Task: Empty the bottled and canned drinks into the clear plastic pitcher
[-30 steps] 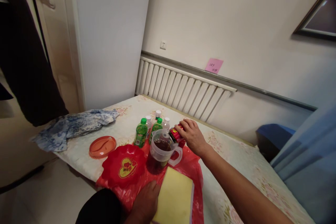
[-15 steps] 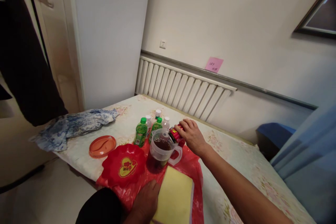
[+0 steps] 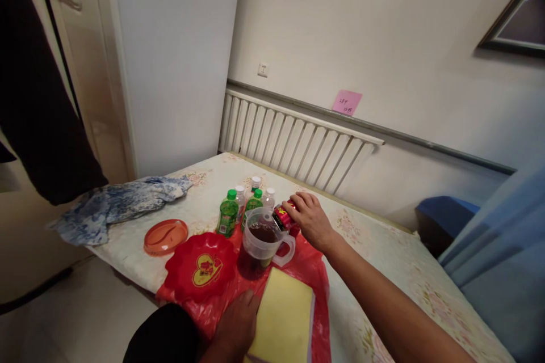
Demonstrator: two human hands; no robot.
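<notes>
My right hand [image 3: 310, 221] is closed round a red drink can [image 3: 283, 215], tilted with its top at the rim of a clear plastic jug [image 3: 255, 249]. Dark brown liquid with bubbles along its surface fills part of the jug, whose handle points right. My left hand [image 3: 238, 320] lies low on a red plastic bag [image 3: 319, 295], fingers stretched out beside the left edge of a yellow pad [image 3: 283, 317]; part of it is hard to make out. Left of the jug is a red scalloped plate [image 3: 183, 272] with a yellow heart print.
Behind the jug stand several bottles, including a green-capped green one [image 3: 227, 215]. An orange-red round lid [image 3: 159, 241] and a blue-and-white cloth [image 3: 131, 201] lie to the left on the floral tablecloth [image 3: 361, 272]. A radiator [image 3: 289, 142] runs along the wall behind.
Both hands, the can and the jug stay in nearly the same positions. The view has shifted very slightly.
</notes>
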